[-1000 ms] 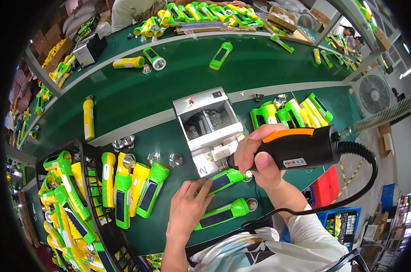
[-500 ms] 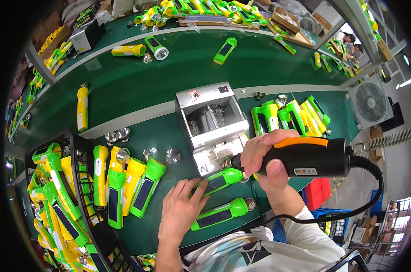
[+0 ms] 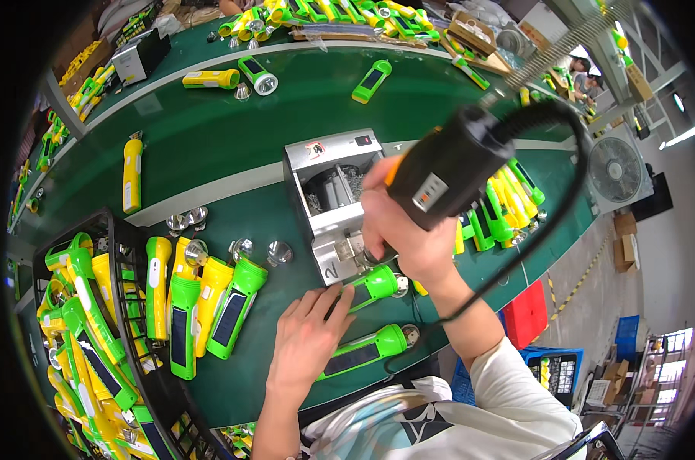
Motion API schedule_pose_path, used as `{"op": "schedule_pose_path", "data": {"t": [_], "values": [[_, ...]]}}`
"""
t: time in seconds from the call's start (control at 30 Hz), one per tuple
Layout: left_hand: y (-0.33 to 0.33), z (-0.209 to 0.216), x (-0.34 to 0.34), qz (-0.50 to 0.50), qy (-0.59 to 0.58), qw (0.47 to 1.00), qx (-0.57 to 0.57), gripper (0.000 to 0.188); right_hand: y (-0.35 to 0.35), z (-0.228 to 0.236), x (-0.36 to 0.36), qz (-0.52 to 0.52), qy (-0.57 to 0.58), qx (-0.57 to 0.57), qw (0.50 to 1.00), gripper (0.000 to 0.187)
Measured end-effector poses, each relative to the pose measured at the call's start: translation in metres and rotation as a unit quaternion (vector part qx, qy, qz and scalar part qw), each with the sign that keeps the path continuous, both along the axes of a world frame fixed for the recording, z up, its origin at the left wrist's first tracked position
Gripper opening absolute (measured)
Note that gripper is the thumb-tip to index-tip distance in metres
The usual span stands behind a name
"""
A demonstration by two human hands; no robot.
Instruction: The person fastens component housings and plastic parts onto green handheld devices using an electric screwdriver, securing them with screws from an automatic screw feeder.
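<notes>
My right hand (image 3: 409, 234) is wrapped round a black electric screwdriver (image 3: 455, 165) with an orange strip. The screwdriver slants over the front of a metal screw dispenser (image 3: 324, 264), its tip hidden by my fingers. Under the fingers of my left hand (image 3: 305, 333), a green flashlight (image 3: 374, 287) is held on the green bench by its handle. A silver end piece shows at its right end. Nearer to me, a second green flashlight (image 3: 367, 353) with a dark solar panel lies beside my left hand, partly covered by it.
Left of my hands lie several yellow and green flashlights (image 3: 183, 326) and loose silver reflectors (image 3: 279, 253). A black crate (image 3: 118, 268) full of flashlights stands at far left. More flashlights (image 3: 493, 211) lie right of the dispenser. The screwdriver's black cable (image 3: 547, 241) loops down at right.
My right hand has moved left and swung the screwdriver from nearly level to steeply tilted, over the dispenser's front. My left hand stays on the flashlight. The whole view has shifted slightly.
</notes>
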State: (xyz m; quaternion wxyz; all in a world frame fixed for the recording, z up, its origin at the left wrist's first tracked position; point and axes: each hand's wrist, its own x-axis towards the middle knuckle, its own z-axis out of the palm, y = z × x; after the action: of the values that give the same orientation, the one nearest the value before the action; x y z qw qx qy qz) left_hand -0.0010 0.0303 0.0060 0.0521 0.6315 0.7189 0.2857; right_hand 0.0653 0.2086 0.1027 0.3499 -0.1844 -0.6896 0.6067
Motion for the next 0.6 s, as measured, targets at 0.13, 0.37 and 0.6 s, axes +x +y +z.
{"op": "schedule_pose_path", "data": {"t": [0.13, 0.37, 0.6], "values": [[0.0, -0.007, 0.002, 0.014, 0.012, 1.0, 0.025, 0.043, -0.004, 0.002, 0.002, 0.005, 0.033, -0.004, 0.999, 0.018], [-0.003, -0.008, 0.002, 0.019, -0.004, 0.999, 0.036, 0.035, -0.012, -0.017, 0.026, 0.02, 0.121, -0.045, 0.991, 0.021], [0.0, -0.009, 0.001, 0.023, -0.009, 0.999, 0.037, 0.036, -0.009, -0.03, 0.033, 0.037, 0.04, -0.008, 0.998, 0.031]]}}
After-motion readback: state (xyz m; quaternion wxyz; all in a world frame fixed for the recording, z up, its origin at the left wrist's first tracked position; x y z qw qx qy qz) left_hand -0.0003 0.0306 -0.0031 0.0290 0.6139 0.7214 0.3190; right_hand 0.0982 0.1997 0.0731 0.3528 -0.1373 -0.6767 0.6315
